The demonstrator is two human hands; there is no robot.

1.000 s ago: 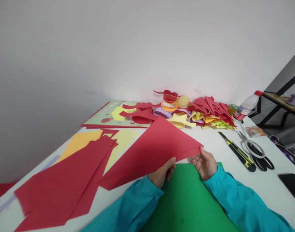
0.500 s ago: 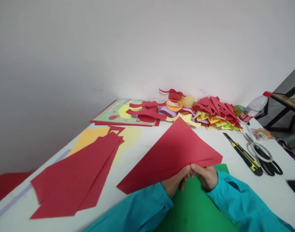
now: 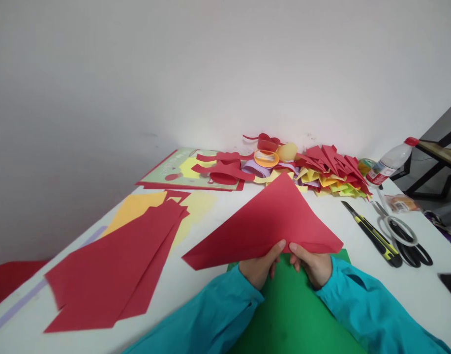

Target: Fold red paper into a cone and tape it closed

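Observation:
A sheet of red paper [image 3: 265, 216], roughly triangular as I see it, is held up off the table with one corner pointing away from me. My left hand [image 3: 262, 265] pinches its near edge, thumb on top. Close beside it, my right hand [image 3: 312, 265] pinches the same edge, which looks folded over in a narrow strip there. Both hands' other fingers are partly hidden under the paper. Beneath my hands lies a large green sheet [image 3: 291, 309], partly covered by my sleeves.
Cut red pieces [image 3: 114, 265] lie at left over yellow paper [image 3: 136, 209]. Behind are a green booklet [image 3: 162, 172] and piled paper cut-outs [image 3: 321, 167]. To the right lie a utility knife [image 3: 375, 236], scissors [image 3: 413, 253], a tape roll [image 3: 411, 238] and a bottle [image 3: 393, 160].
My right hand has moved from the paper's right corner to beside my left hand. The red paper has shifted right and now tilts flatter, its near edge raised.

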